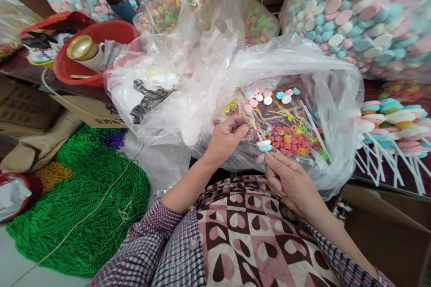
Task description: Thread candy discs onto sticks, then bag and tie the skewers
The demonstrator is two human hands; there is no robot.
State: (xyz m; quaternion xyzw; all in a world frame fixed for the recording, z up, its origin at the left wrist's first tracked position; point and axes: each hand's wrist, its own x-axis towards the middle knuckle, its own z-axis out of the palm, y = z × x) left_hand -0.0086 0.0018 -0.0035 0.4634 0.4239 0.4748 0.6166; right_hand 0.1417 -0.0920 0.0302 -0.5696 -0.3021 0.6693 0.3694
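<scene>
My left hand [228, 136] pinches something small and yellowish at the mouth of a clear plastic bag [215, 80] lying open in front of me. My right hand [288, 178] holds a short stack of flat round candies [264, 145], white over blue, at its fingertips. Inside the bag lie red and orange candy rings [288, 140], loose pastel discs [267, 97], yellow strands and white sticks. The two hands are close together, just above my lap.
Finished candy stacks on white sticks [392, 121] lie at the right. Big bags of pastel discs [357, 9] and coloured rings [168, 6] stand behind. A red basin [96, 36] holds a gold-capped item. Green bead strands [84, 197] are heaped at the left.
</scene>
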